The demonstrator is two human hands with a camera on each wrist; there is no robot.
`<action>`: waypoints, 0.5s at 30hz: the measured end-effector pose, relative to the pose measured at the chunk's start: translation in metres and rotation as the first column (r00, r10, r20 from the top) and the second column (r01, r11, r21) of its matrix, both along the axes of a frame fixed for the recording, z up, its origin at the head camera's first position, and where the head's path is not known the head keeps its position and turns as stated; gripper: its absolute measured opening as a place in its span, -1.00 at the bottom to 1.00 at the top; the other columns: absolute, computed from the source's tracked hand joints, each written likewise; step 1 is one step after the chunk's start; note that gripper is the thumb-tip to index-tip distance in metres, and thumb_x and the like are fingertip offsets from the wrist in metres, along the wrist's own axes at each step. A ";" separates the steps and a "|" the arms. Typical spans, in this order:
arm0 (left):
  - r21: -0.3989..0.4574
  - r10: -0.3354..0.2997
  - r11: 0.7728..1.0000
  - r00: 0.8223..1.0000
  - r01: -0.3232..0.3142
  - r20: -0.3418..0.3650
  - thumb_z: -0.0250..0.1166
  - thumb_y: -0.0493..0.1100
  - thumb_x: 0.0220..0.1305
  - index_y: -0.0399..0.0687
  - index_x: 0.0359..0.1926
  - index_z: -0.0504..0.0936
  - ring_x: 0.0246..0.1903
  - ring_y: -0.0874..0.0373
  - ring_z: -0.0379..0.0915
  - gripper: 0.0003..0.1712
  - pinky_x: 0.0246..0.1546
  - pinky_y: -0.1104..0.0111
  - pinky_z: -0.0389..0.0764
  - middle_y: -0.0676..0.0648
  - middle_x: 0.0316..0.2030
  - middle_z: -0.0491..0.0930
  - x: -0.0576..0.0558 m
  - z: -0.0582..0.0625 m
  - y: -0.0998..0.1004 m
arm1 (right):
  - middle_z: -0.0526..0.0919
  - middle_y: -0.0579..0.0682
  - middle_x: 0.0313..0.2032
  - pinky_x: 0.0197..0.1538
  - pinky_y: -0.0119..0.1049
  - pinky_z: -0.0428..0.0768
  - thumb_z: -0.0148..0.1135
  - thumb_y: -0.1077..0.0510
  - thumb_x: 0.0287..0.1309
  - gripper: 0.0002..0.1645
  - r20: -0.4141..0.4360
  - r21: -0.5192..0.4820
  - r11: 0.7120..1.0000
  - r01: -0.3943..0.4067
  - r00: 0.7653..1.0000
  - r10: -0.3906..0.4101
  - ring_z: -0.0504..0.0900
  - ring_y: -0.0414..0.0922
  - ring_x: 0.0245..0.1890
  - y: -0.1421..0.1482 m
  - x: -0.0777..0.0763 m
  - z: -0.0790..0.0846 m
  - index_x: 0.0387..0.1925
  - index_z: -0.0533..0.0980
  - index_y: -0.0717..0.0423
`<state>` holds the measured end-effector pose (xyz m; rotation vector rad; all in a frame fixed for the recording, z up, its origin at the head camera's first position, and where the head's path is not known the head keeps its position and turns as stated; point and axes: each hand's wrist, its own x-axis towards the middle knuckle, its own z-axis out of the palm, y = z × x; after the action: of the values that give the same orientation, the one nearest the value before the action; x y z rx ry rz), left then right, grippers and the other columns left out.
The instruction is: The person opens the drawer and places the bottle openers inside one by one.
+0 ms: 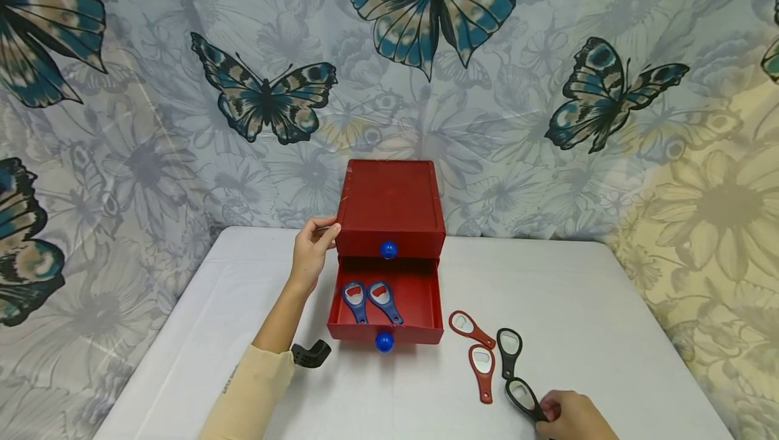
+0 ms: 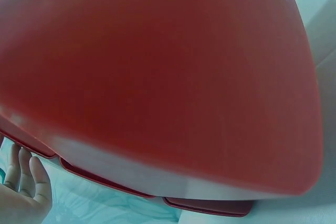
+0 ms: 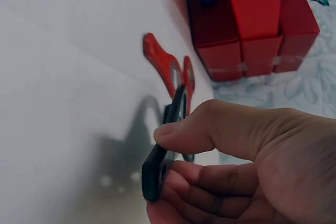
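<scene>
The right hand point(image 1: 573, 416) pinches a black opener point(image 1: 534, 411) by its handle, at the near right part of the table point(image 1: 608, 332). In the right wrist view the thumb lies on the handle and bent fingers sit below it; the opener is tilted, and a shadow falls on the table beside it. Just beyond its ring lies the second black opener point(image 1: 508, 363), whose handle points toward it; whether the two touch cannot be told.

To the left of the black pair lie two red openers, the nearer one point(image 1: 484, 378) with its handle toward the person, the farther one point(image 1: 479, 336) slanting, with its handle end just beside the second black opener.

The left hand point(image 1: 312, 255) touches the left side of the red cabinet point(image 1: 389, 197) near its upper front corner, fingers relaxed and only slightly bent in the left wrist view. The middle of the cabinet's three drawers point(image 1: 421, 305) is pulled out, and in it two blue openers point(image 1: 359, 313) lie side by side at the left, rings toward the back. Blue knobs point(image 1: 388, 249) mark the drawer fronts. A bent black piece point(image 1: 312, 354) shows beside the left sleeve point(image 1: 252, 393). Behind the table hangs a butterfly-print cloth point(image 1: 487, 156)
</scene>
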<state>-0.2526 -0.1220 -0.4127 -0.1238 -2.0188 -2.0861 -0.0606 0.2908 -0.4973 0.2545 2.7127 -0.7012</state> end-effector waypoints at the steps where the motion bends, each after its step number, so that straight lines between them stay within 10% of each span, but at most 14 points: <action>1: 0.001 0.000 1.000 1.000 0.000 -0.001 0.21 -0.23 0.36 -0.33 0.04 0.50 -0.19 0.36 0.50 -0.69 -0.19 0.47 0.55 0.00 -0.05 0.56 0.000 0.000 0.000 | 0.47 -0.10 -0.62 -0.41 -0.35 0.39 0.39 0.31 -0.27 -0.82 -0.006 -0.012 1.000 0.005 1.000 -0.005 0.41 -0.16 -0.52 0.001 -0.001 0.002 -0.51 0.55 0.23; 15: -0.001 0.002 1.000 1.000 -0.002 -0.003 0.22 -0.23 0.35 -0.33 0.04 0.50 -0.20 0.36 0.50 -0.69 -0.21 0.50 0.54 0.00 -0.04 0.56 0.000 0.000 0.000 | 0.51 -0.11 -0.56 -0.50 -0.45 0.41 0.42 0.27 -0.19 -0.78 -0.132 -0.104 0.994 0.023 0.991 -0.037 0.41 -0.25 -0.53 -0.010 -0.025 0.029 -0.40 0.60 0.25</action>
<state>-0.2526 -0.1223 -0.4128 -0.1250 -2.0168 -2.0821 -0.0858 0.2812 -0.4679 0.2314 2.7930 -0.8937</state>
